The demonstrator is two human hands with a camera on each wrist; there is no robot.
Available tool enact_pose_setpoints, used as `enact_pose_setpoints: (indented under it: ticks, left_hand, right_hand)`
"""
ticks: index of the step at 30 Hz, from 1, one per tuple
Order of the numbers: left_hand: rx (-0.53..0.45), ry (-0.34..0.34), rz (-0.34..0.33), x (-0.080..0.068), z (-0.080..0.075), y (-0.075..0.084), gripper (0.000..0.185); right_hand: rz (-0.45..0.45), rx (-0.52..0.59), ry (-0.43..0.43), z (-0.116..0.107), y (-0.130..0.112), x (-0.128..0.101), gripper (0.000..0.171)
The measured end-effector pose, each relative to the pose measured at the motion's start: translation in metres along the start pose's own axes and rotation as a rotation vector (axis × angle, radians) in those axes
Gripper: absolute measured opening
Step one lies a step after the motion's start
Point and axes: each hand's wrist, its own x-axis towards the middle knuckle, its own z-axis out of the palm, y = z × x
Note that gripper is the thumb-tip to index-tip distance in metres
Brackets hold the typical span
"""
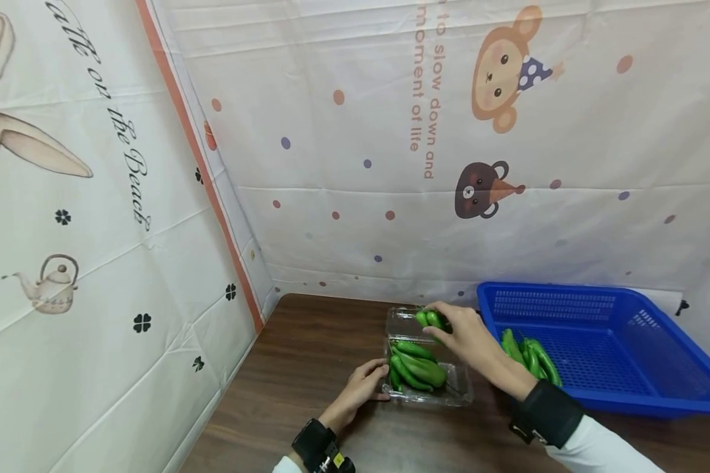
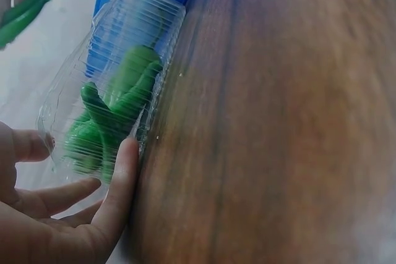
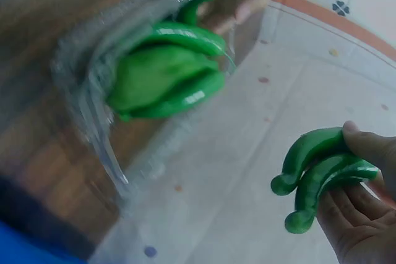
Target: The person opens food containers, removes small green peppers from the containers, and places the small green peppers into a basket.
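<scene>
Two curved, glossy green peppers (image 3: 328,171) are pinched between the thumb and fingers of my right hand (image 1: 464,335), raised over the back part of a clear plastic container (image 1: 461,387). Inside the container lie several green peppers (image 1: 414,368), one of them broader and paler. The container's hinged lid (image 1: 399,322) stands open at the back. My left hand (image 1: 361,387) rests at the container's left end, with extended fingers touching its rim and thumb (image 2: 127,159) along the outer wall.
To the right stands a blue plastic basket (image 1: 591,355) with several more green peppers (image 1: 535,358) at its left side. Both sit on a brown wooden table (image 1: 307,341). Printed white cloth (image 1: 355,164) hangs behind and to the left.
</scene>
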Motion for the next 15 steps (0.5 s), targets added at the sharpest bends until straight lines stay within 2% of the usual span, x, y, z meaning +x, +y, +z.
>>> enact_pose_setpoints:
  ticks: [8,15]
  left_hand:
    - [0.004,-0.008,-0.004,0.001,0.0,0.001,0.056]
    - [0.0,-0.002,0.003,0.0,-0.002,0.001,0.055]
  right_hand:
    - [-0.037,-0.084,0.074,-0.038,0.006,0.007,0.031]
    - [-0.066,-0.117,0.211,-0.067,0.013,0.011,0.033]
